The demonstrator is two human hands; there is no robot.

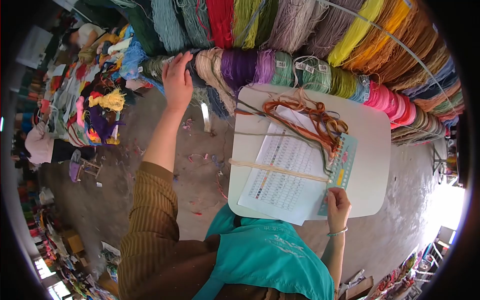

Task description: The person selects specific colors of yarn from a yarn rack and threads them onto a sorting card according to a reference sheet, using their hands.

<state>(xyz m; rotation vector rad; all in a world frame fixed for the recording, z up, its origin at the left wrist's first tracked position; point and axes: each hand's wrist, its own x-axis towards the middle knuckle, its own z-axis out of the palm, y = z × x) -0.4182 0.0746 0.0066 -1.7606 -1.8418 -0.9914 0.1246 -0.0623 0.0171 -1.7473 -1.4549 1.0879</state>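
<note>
My left hand [177, 82] is raised at the row of yarn skeins, its fingers spread and touching a dark grey-green skein [155, 68]. My right hand [338, 202] is closed at the lower end of a teal card [341, 172] with punched holes, pinching its edge. Orange and brown threads [320, 122] hang from the card's upper holes, and a cream strand [280, 170] runs leftward from it. Under the card lie printed sheets [280, 175] with tables, on a white board [372, 130].
Rows of coloured skeins [295, 25] hang across the top and right. At the left stands a table heaped with yarn [82, 95], with two other people [42, 142] beside it. A small stool [90, 167] and thread scraps are on the floor [135, 200].
</note>
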